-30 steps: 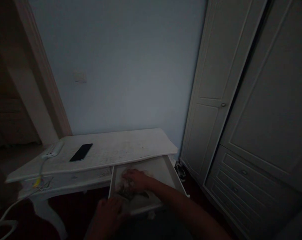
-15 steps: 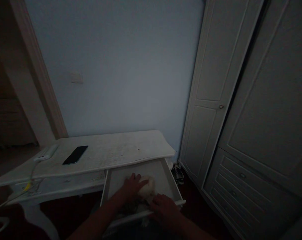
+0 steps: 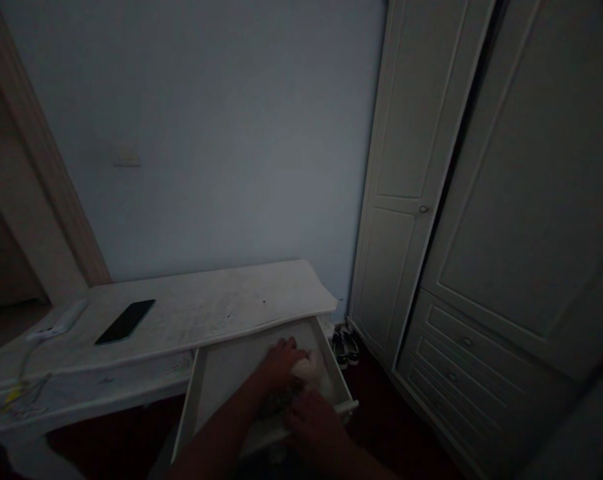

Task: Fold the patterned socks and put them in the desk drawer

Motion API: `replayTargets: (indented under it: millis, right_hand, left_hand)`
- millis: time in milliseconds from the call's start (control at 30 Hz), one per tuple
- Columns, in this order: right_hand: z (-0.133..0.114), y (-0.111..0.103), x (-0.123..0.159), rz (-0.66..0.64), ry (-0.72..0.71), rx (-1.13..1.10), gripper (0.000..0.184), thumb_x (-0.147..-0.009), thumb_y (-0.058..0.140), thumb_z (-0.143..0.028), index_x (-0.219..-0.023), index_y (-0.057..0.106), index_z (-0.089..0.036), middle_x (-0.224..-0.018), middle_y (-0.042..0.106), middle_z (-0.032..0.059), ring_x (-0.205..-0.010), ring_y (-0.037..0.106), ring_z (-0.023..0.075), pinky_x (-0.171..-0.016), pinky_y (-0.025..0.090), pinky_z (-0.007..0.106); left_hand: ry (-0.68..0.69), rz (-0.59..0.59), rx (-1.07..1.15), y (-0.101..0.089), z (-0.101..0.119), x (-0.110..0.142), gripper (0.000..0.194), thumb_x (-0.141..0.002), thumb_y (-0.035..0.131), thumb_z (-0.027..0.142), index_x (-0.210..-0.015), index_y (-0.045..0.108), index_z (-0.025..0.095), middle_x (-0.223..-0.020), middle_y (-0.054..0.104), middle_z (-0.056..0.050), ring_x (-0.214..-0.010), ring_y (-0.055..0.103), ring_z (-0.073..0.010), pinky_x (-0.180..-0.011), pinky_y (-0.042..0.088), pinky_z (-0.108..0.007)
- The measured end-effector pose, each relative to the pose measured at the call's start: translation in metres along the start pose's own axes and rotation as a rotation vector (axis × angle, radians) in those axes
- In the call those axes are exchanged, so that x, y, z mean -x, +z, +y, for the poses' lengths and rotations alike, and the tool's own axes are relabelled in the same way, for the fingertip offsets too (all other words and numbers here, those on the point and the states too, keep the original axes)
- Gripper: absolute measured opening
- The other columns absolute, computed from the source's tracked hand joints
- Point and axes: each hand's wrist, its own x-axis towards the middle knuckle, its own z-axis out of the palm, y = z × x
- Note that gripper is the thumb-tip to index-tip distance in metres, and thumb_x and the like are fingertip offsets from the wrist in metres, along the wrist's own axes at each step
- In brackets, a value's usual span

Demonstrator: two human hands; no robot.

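Note:
Both hands are inside the pulled-out drawer point(image 3: 221, 363) of a white desk. My left hand point(image 3: 281, 363) curls its fingers over a pale, soft-looking bundle point(image 3: 312, 368), which lies toward the drawer's right side. Closer to the drawer front, my right hand point(image 3: 314, 420) is closed just below the bundle. Whatever its fingers hold is hidden in the dim light. Between my forearms, something darker and patterned point(image 3: 276, 403) lies in the drawer, too blurred to name.
A dark phone point(image 3: 126, 322) and a white power strip point(image 3: 58, 321) lie on the worn desktop point(image 3: 206, 300). A pair of dark shoes point(image 3: 345, 348) stands on the floor right of the drawer. Beyond them rises a tall white wardrobe point(image 3: 396, 267).
My view has swung a little to the right. Within the drawer, my left hand and the pale bundle have shifted rightward. My right hand stays near the front, its fingers more curled.

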Motion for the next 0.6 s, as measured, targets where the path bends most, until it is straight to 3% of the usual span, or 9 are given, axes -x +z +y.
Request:
replayTargets:
  millis: [133, 233, 300, 433, 533, 600]
  right_hand:
    - [0.000, -0.001, 0.000, -0.040, -0.009, 0.019, 0.034, -0.094, 0.074, -0.056, -0.105, 0.065, -0.025, -0.106, 0.074, 0.0032, -0.095, 0.063, 0.0246, -0.083, 0.046, 0.038]
    - [0.000, -0.003, 0.000, -0.031, 0.001, 0.018, 0.036, -0.095, 0.073, -0.058, -0.105, 0.066, -0.025, -0.107, 0.073, 0.0034, -0.097, 0.063, 0.0246, -0.085, 0.046, 0.038]
    - [0.000, -0.003, 0.000, -0.023, 0.003, 0.016, 0.036, -0.095, 0.073, -0.058, -0.106, 0.066, -0.024, -0.107, 0.072, 0.0041, -0.098, 0.063, 0.0248, -0.085, 0.045, 0.038]
    - [-0.001, -0.008, 0.000, -0.035, 0.012, 0.000, 0.035, -0.097, 0.071, -0.056, -0.109, 0.067, -0.024, -0.112, 0.072, 0.0056, -0.104, 0.063, 0.0261, -0.090, 0.044, 0.039]
    - [-0.002, -0.016, -0.001, -0.077, 0.025, -0.016, 0.032, -0.099, 0.069, -0.054, -0.110, 0.067, -0.024, -0.113, 0.072, 0.0055, -0.105, 0.062, 0.0258, -0.093, 0.043, 0.040]
    - [-0.002, -0.020, -0.002, -0.097, 0.031, -0.016, 0.031, -0.101, 0.067, -0.053, -0.111, 0.067, -0.024, -0.113, 0.072, 0.0056, -0.103, 0.062, 0.0256, -0.093, 0.043, 0.040]
  left_hand:
    - [-0.170, 0.077, 0.045, -0.015, -0.035, 0.026, 0.062, -0.084, 0.072, 0.032, -0.145, 0.061, 0.028, -0.142, 0.058, -0.017, -0.128, 0.059, -0.0385, -0.098, 0.053, -0.049]
    - [-0.170, 0.110, 0.111, -0.026, -0.052, 0.059, 0.058, -0.072, 0.080, 0.026, -0.129, 0.071, 0.027, -0.128, 0.070, -0.010, -0.115, 0.069, -0.0317, -0.099, 0.053, -0.040]
    - [-0.166, 0.172, 0.156, -0.038, -0.061, 0.089, 0.051, -0.070, 0.078, 0.025, -0.120, 0.075, 0.029, -0.121, 0.074, -0.005, -0.112, 0.071, -0.0280, -0.100, 0.053, -0.037]
    - [-0.285, 0.447, 0.223, -0.066, -0.088, 0.171, 0.059, -0.085, 0.059, 0.040, -0.141, 0.061, 0.020, -0.138, 0.069, -0.011, -0.126, 0.065, -0.0303, -0.107, 0.052, -0.044]
    - [-0.687, 0.874, 0.406, -0.069, -0.106, 0.236, 0.062, -0.080, 0.063, 0.060, -0.128, 0.067, 0.021, -0.110, 0.078, -0.006, -0.099, 0.075, -0.0308, -0.087, 0.062, -0.041]
    - [-0.941, 0.958, 0.472, -0.053, -0.106, 0.262, 0.067, -0.084, 0.059, 0.070, -0.129, 0.067, 0.021, -0.095, 0.079, -0.005, -0.088, 0.077, -0.0306, -0.080, 0.064, -0.042]
